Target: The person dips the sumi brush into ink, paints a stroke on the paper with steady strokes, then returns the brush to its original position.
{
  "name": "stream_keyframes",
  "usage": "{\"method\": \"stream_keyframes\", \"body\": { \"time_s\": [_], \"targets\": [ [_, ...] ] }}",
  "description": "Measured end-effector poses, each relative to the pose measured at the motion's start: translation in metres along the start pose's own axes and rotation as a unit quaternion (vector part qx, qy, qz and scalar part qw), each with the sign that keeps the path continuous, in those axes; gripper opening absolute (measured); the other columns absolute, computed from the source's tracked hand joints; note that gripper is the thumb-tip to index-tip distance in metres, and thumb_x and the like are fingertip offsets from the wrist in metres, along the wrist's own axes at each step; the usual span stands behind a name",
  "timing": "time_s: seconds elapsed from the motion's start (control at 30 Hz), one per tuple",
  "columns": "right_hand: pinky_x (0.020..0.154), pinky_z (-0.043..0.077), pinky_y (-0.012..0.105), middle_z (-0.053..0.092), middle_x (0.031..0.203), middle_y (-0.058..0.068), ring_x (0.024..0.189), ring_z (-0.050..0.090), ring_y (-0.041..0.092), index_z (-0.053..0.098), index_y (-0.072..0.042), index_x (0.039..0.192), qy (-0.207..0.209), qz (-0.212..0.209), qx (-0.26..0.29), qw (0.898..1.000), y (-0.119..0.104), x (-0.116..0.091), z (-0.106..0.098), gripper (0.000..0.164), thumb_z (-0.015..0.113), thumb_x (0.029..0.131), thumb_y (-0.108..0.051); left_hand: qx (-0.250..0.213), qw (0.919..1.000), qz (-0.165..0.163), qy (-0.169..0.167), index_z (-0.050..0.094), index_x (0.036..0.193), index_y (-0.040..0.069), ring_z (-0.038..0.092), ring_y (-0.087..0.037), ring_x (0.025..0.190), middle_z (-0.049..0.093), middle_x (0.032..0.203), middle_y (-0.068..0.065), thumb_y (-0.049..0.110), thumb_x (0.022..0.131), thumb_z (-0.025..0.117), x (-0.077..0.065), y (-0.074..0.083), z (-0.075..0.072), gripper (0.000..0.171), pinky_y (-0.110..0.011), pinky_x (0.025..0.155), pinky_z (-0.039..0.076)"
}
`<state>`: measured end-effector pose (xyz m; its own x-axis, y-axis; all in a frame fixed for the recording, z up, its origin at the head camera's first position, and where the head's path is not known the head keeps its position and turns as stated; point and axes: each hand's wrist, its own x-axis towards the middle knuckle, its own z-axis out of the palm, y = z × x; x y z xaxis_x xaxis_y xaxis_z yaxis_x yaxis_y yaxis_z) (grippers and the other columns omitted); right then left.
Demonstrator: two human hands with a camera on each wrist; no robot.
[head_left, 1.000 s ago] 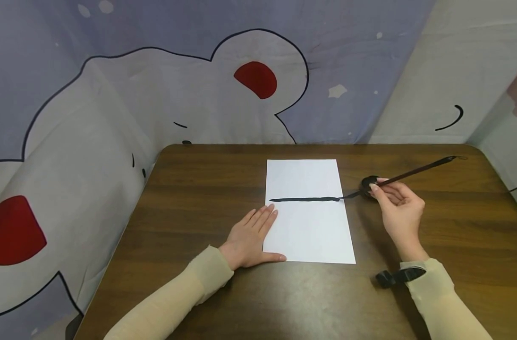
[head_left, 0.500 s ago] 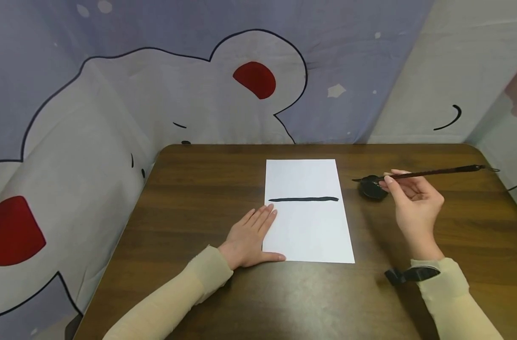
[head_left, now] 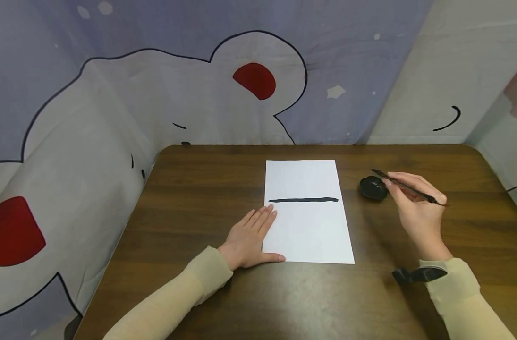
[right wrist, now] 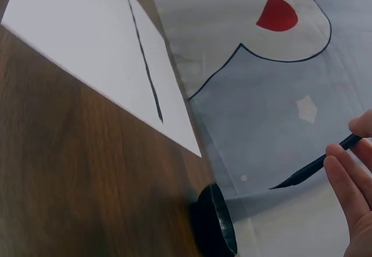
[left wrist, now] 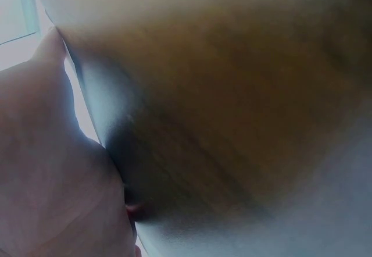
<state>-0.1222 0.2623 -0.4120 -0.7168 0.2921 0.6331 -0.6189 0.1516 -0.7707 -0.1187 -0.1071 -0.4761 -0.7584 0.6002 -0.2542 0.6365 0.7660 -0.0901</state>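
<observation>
My left hand (head_left: 250, 238) lies flat with straight fingers on the left edge of a white sheet of paper (head_left: 307, 231). One thick black ink stroke (head_left: 304, 200) runs across the sheet. Between thumb and fingers, my right hand (head_left: 419, 212) pinches a dark ink brush (head_left: 411, 190), its handle slanting down to the right. The brush's dark pointed tip (right wrist: 288, 181) is in the air, clear of the paper. Close to that tip is a small round black ink dish (head_left: 373, 188); in the right wrist view the dish (right wrist: 215, 222) appears below the brush, apart from it.
A brown wooden table (head_left: 190, 189) bears everything. Behind it and to the left hangs a printed cloth (head_left: 156, 94) with red and white shapes. A black wrist strap (head_left: 419, 275) circles the right sleeve.
The right hand has lifted the brush tip off the stroke's right end and moved right, past the ink dish. Its handle has swung from pointing up-right to down-right. The left hand stays put.
</observation>
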Motion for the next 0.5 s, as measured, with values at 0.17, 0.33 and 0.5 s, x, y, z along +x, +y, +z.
{"method": "stream_keyframes", "body": {
  "time_s": [0.17, 0.33, 0.5],
  "targets": [
    [0.081, 0.055, 0.016, 0.071, 0.099, 0.029, 0.091, 0.072, 0.009, 0.075, 0.014, 0.095, -0.051, -0.051, -0.143, 0.987, -0.010, 0.004, -0.004, 0.018, 0.071, 0.080, 0.023, -0.002, 1.0000, 0.001, 0.003, -0.001, 0.163, 0.011, -0.003, -0.018, 0.154, -0.006, 0.170, -0.004, 0.092, 0.085, 0.019, 0.000, 0.000, 0.001, 0.114, -0.036, 0.123, -0.001],
    [0.088, 0.048, 0.011, 0.073, 0.098, 0.021, 0.097, 0.067, 0.005, 0.079, 0.006, 0.090, -0.112, -0.118, -0.245, 0.956, 0.000, 0.010, -0.020, 0.027, 0.072, 0.074, 0.026, -0.002, 1.0000, 0.001, 0.004, -0.001, 0.163, 0.011, -0.003, -0.018, 0.154, -0.006, 0.170, -0.004, 0.092, 0.085, 0.020, 0.000, 0.000, 0.000, 0.114, -0.036, 0.123, -0.001],
    [0.091, 0.039, 0.006, 0.074, 0.105, 0.011, 0.096, 0.066, 0.018, 0.081, -0.003, 0.092, -0.188, -0.164, -0.314, 0.916, 0.023, 0.012, -0.043, 0.038, 0.076, 0.067, 0.024, -0.002, 1.0000, 0.000, 0.003, -0.001, 0.163, 0.011, -0.003, -0.018, 0.154, -0.006, 0.170, -0.004, 0.092, 0.085, 0.019, 0.000, 0.000, 0.000, 0.114, -0.037, 0.123, -0.001]
  ]
}}
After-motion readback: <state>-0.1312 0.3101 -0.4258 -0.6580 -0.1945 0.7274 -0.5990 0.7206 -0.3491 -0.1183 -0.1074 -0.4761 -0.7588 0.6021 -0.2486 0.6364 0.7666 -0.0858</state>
